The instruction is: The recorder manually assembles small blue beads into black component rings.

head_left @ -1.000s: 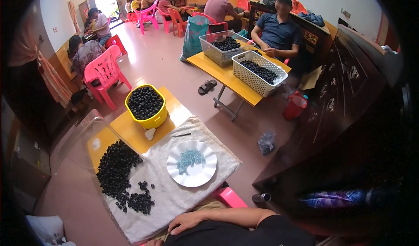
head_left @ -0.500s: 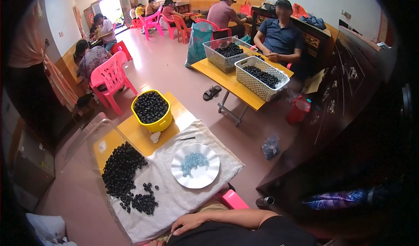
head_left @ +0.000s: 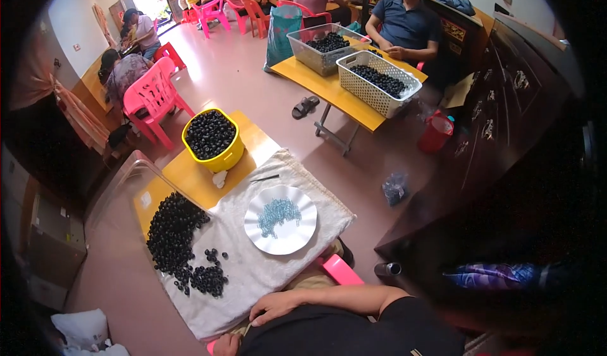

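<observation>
My right hand (head_left: 275, 305) lies on my lap near the towel's front edge, its fingers loosely laid down with nothing in them. Low in the picture, part of my left hand (head_left: 226, 344) shows beside a pink chair edge; its fingers are mostly hidden. In front of me a white towel (head_left: 284, 166) covers part of a small yellow table. On it stands a white scalloped plate (head_left: 288, 245) of clear blue small pieces (head_left: 278, 215). Black ring-like pieces (head_left: 171, 233) are heaped at the left, with a smaller cluster (head_left: 209, 281) nearer me. Tweezers (head_left: 265, 178) lie behind the plate.
A yellow tub (head_left: 225, 160) full of black pieces stands at the table's far end, beside a clear tray (head_left: 120, 182). Across the aisle, a person (head_left: 408, 27) sits at another table (head_left: 297, 81) with a white basket (head_left: 363, 93) and a clear bin (head_left: 310, 55).
The view has tilted down and shifted slightly, so more of my left hand shows at the lower edge. My right hand stays on my lap; the things on the table look unmoved.
</observation>
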Motion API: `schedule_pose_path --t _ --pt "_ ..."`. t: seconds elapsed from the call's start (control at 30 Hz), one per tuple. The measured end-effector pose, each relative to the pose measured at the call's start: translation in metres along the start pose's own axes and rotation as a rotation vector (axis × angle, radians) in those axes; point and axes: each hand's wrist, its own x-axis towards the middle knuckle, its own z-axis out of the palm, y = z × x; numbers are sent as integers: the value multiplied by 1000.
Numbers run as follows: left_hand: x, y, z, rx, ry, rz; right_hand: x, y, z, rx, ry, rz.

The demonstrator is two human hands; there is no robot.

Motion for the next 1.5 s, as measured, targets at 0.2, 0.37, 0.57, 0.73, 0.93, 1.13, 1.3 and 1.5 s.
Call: schedule_pose_path --t 0.2,0.37,0.57,0.73,0.93,1.13,1.3,1.5 --pt "3 -12 2 1312 -4 856 -2 2 1 -11 20 -7" --pt "11 7 -6 -66 -160 -23 -2 3 0 -21 30 -7" --pt "13 7 -4 -29 -94 -20 -1 9 5 -33 127 -78" --pt "8 -15 4 584 -16 442 -2 8 4 -33 135 -89" --pt "5 -1 6 19 -143 -11 -4 3 1 -53 99 -52" --pt "6 -4 3 641 -123 398 -5 5 0 -62 67 -37" --pt "9 -20 2 1209 34 909 -5 2 -1 -84 72 -35" --pt "14 5 -5 -8 -49 -12 -7 2 -1 -70 59 -20"
